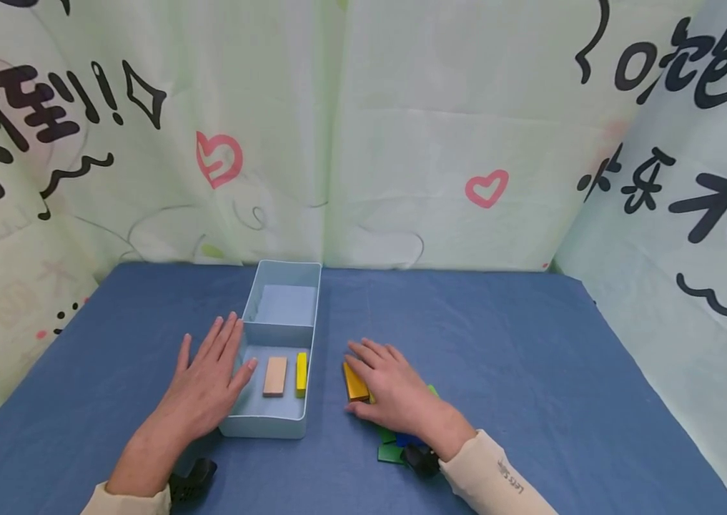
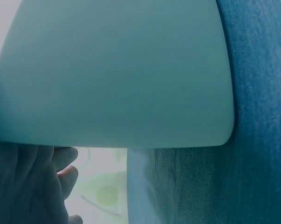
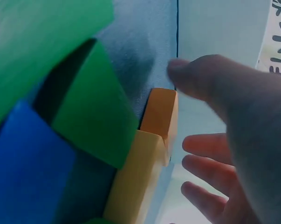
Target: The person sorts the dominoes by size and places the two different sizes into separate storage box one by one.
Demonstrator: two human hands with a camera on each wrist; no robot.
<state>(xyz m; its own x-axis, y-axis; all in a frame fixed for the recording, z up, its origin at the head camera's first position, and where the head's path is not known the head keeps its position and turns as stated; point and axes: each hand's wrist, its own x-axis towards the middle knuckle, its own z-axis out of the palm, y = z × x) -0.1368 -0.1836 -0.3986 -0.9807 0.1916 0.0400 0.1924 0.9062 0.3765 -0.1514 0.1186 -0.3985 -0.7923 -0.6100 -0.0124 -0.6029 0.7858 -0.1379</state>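
My left hand point(image 1: 202, 393), fingers extended, rests against the left side of a light blue two-compartment box point(image 1: 263, 428); the box wall point(image 2: 112, 74) fills much of the left wrist view. In the box's near compartment lie a plain wooden block point(image 1: 275, 377) and a yellow block point(image 1: 302, 375). Right of the box, my right hand point(image 1: 402, 392) hovers over a pile of blocks, its thumb and fingers spread around an orange block point(image 1: 355, 386). The right wrist view shows a gap between the thumb and that block. Beside it are a pale yellow block point(image 3: 133, 182), green blocks point(image 3: 96, 109) and a blue block point(image 3: 28, 172).
A blue cloth point(image 1: 505, 343) covers the table. The box's far compartment point(image 1: 286, 304) holds no blocks. Printed curtains point(image 1: 402, 129) hang behind and at both sides. Black wrist devices point(image 1: 192, 481) show below both hands.
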